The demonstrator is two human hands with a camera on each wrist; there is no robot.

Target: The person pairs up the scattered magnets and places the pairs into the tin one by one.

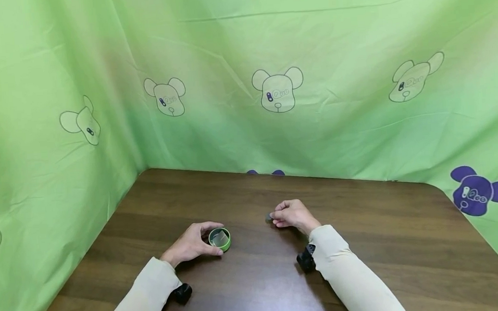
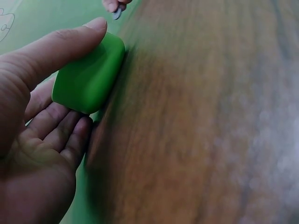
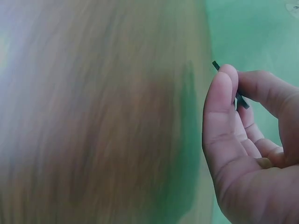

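Note:
My left hand [image 1: 190, 245] holds a small round green container [image 1: 226, 244] from its left side, thumb along the near side and fingers round the far side. The container's top is uncovered, and a pale, shiny, flat shape shows inside it. From the left wrist view, the smooth green container [image 2: 88, 77] is seen from its outer side, with the thumb over it. To the right and a little farther off, my right hand [image 1: 294, 216] pinches a small thin grey disc [image 1: 268, 217] between thumb and fingertips. Edge-on, the disc [image 3: 243, 101] appears as a dark thin strip.
Both hands are over a brown wood-grain table [image 1: 250, 290]. A green curtain [image 1: 213, 138] printed with bear heads hangs along the back and both sides. A black wrist camera [image 1: 182, 293] sits under the left cuff, another black camera [image 1: 306, 259] under the right.

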